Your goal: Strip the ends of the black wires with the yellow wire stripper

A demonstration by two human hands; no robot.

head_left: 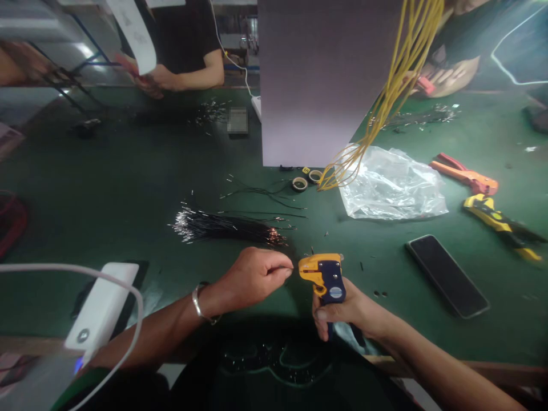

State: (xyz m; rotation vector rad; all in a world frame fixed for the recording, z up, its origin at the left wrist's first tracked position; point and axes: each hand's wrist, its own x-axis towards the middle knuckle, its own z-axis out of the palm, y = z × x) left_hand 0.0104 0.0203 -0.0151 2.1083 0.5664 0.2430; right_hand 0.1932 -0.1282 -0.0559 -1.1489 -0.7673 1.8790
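Observation:
In front of me, my right hand (349, 311) is wrapped round the grip of a yellow and dark-blue pistol-style wire stripper (322, 271), its jaw end facing left. Just left of that jaw, my left hand (252, 279) is closed in a pinch; whatever sits between thumb and finger is too small to make out. Beyond my left hand lies a thick bundle of short black wires (231, 227), silvery tips to the left and coppery ends to the right. A few loose black wires (261, 190) are scattered behind it.
A tall pale panel (321, 85) stands ahead, with yellow cables (381, 114) hanging beside it. Rightward lie a plastic bag (394, 185), orange-handled cutters (464, 174), a yellow-black tool (496, 220) and a phone (447, 277). A corded white power bank (103, 305) is left. Two co-workers sit opposite.

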